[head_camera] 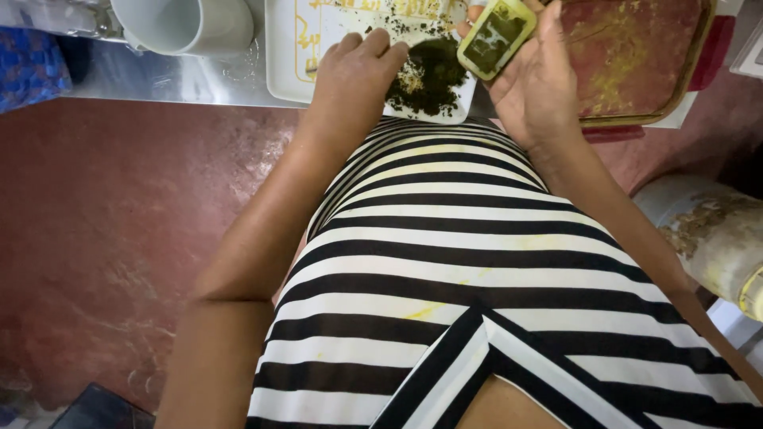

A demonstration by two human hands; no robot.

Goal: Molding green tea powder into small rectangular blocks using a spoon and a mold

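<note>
My left hand (354, 67) reaches over a white square plate (288, 48), its fingertips pressed together in a pile of dark crumbly matter (433, 75) at the plate's near right corner. My right hand (536, 79) holds a small yellow-green rectangular container (495, 37) tilted above that pile, its open face showing dark contents. Both forearms stretch forward over my black-and-white striped top.
A white mug (191, 24) stands at the back left on a shiny metal counter (159, 79). A reddish-brown tray (636, 56) lies to the right of the plate. A grimy pale cylinder (715, 234) sits low on the right. Red floor (103, 238) spreads below.
</note>
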